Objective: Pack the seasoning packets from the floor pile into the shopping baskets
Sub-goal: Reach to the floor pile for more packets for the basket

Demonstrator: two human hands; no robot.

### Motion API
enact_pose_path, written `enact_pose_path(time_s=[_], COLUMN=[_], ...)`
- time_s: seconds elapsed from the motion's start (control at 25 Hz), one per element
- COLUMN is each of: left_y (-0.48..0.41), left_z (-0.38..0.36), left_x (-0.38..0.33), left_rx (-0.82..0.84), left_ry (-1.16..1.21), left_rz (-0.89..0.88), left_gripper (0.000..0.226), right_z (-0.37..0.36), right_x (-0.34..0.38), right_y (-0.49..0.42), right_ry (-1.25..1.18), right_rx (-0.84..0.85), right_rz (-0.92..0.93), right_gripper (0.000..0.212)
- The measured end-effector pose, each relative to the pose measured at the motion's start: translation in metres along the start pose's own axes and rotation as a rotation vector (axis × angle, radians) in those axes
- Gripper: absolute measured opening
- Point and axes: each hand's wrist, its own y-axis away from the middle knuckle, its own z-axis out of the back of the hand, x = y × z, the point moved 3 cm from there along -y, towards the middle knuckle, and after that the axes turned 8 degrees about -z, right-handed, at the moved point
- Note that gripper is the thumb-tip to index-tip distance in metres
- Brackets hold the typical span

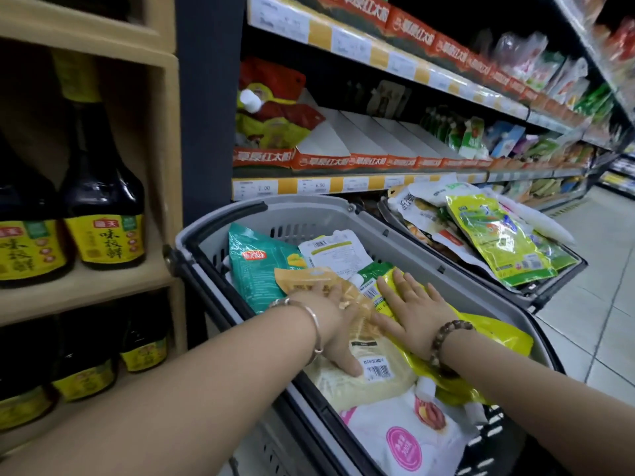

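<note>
Both hands lie flat, fingers spread, in the near grey basket: the left hand presses a pale packet, the right hand a yellow packet. Just beyond, the second basket is heaped with seasoning packets.

This is a grocery shop, seen from its seasoning aisle. Long metal shelves run away to the right, each front edge carrying a strip of printed price labels between yellow blocks. Red cardboard display trays line one shelf, holding spouted sauce pouches, with rows of bagged goods further along. To the left, a tan shelf unit holds dark soy sauce bottles with yellow labels. Two grey shopping baskets heaped with seasoning packets stand in the aisle on the pale tiled floor.
</note>
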Motion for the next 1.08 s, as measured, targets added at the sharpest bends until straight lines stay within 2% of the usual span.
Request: enact_pose_path(time_s=[0.08, 0.16, 0.28, 0.4, 0.52, 0.64, 0.84, 1.08], left_y=[0.013, 0.031, 0.073, 0.133, 0.208, 0.293, 0.439, 0.572], left_z=[0.002, 0.010, 0.022, 0.008, -0.030, -0.079, -0.188, -0.325], left_x=[0.010, 0.017, 0.035, 0.065, 0.102, 0.142, 0.192, 0.207], left_rx=[-0.144, -0.402, -0.753, -0.915, -0.945, -0.928, -0.935, -0.957], left_ry=[-0.023, -0.026, 0.055, 0.130, 0.095, 0.066, 0.137, 0.321], left_rz=[-0.040, -0.060, -0.022, 0.067, 0.164, 0.326, 0.705, 1.099], left_gripper=[0.088, 0.070, 0.058, 0.055, 0.052, 0.056, 0.055, 0.054], right_z=[0.008, 0.024, 0.058, 0.094, 0.131, 0.152, 0.143, 0.127], right_x=[0.001, 0.010, 0.039, 0.098, 0.179, 0.273, 0.450, 0.629], right_y=[0.003, 0.006, 0.014, 0.031, 0.056, 0.085, 0.147, 0.241], right_ry=[0.000, -0.012, -0.083, -0.064, -0.028, -0.099, -0.092, -0.028], right_rx=[-0.012, -0.087, -0.199, -0.278, -0.360, -0.366, -0.340, -0.293], right_rz=[-0.016, -0.011, 0.054, 0.225, 0.439, 0.632, 0.904, 1.171], right_gripper=[0.083, 0.072, 0.066, 0.063, 0.065, 0.066, 0.063, 0.064])
